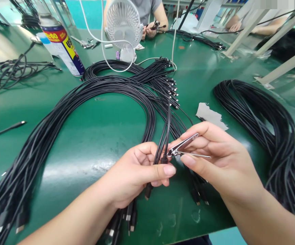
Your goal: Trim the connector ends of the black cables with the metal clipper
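left hand (142,168), its fingers clenched around thin black cables (168,129); right hand (226,158), its fingers grasping a shiny silver metal nail clipper (185,142) beside one cable's cylindrical black connector (164,160). beyond, on the glossy green bench (93,132), stands a round white plastic fan (123,29).

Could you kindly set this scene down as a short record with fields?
Left hand: holding several black cables near a connector
Right hand: holding a nail clipper, cutting end beside them, contact unclear
Surface: green table
Far side: white fan, spray can
Right side: looped cable bundle, torn pale scrap
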A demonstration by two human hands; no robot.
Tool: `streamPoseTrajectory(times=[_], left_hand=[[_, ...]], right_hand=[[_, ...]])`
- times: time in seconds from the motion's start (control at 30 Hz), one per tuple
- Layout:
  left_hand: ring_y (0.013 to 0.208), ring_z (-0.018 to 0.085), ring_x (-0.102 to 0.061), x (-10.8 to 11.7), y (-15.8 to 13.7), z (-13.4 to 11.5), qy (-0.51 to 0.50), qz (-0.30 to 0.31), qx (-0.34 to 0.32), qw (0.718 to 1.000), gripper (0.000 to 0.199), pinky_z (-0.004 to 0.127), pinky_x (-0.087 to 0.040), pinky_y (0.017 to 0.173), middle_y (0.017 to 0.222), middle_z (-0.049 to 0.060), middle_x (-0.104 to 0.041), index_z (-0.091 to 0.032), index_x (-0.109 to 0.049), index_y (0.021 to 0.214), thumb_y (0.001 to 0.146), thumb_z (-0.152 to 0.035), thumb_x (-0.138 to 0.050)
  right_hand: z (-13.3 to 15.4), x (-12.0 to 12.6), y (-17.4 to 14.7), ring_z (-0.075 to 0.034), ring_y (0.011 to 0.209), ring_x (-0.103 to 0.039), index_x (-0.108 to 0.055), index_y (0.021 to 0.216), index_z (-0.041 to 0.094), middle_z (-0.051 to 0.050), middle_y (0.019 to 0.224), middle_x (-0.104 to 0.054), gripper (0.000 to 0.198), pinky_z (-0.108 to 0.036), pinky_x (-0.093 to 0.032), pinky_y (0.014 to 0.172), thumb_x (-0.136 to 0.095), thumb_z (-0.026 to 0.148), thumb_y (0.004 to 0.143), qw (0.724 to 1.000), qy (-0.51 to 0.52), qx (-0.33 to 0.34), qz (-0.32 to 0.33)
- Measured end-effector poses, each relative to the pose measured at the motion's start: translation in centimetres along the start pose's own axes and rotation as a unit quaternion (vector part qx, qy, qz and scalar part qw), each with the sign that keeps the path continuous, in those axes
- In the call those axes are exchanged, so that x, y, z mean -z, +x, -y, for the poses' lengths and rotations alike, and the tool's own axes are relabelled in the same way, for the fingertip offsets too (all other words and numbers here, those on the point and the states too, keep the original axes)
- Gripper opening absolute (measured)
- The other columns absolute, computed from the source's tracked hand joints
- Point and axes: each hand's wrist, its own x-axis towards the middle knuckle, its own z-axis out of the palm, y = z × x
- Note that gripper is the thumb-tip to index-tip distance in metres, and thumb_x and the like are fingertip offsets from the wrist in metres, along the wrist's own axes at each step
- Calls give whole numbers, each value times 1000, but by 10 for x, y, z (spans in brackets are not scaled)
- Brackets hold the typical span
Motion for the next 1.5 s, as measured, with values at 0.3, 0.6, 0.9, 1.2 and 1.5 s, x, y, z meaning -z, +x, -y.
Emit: streamPoseTrajectory(times=[0.3, 0.6, 0.9, 1.2, 1.5], left_hand=[[51, 4, -56, 1, 3, 1, 5, 3, -1, 1000, 42, 16, -40, 50, 57, -4, -65, -16, -58, 68, 59, -30, -96], [50, 6, -54, -1, 1, 1, 21, -19, 7, 1000, 44, 18, -38, 51, 54, -4, -65, -17, -57, 65, 57, -32, -97], [54, 6, -59, 3, 3, 3, -19, 15, -4, 1000, 24, 16, -37, 50, 66, 0, -73, -16, -74, 76, 65, -25, -93], [61, 9, -63, 2, 1, -2, -47, 62, 16, 997, 25, 17, -31, 48, 78, 8, -77, -15, -82, 84, 69, -32, -91], [47, 3, -43, -2, 0, 6, 13, -43, -12, 999, 40, 15, -27, 44, 55, -5, -64, -15, -62, 77, 59, -29, -96]], right_hand=[[0, -1, 0, -15, 83, -80, -63, 97, 24, -1, 92, -83, 22, -19, -64, 74, -73, 8, 86, 1000, 14, -3, 8], [-4, 0, -1, -18, 76, -80, -67, 94, 23, -2, 86, -83, 13, -25, -66, 70, -73, 13, 88, 999, -25, 23, -7], [-2, 2, 0, -14, 80, -80, -70, 98, 23, 0, 90, -83, 12, -20, -65, 74, -73, 14, 90, 998, 28, 45, -27], [0, 8, -2, -17, 87, -80, -70, 99, 24, -1, 93, -83, 13, -23, -67, 77, -73, 15, 90, 997, 24, 46, -65], [2, -5, -12, -17, 82, -80, -65, 102, 24, -1, 95, -81, 20, -24, -66, 74, -73, 12, 88, 996, -71, 48, -39]])
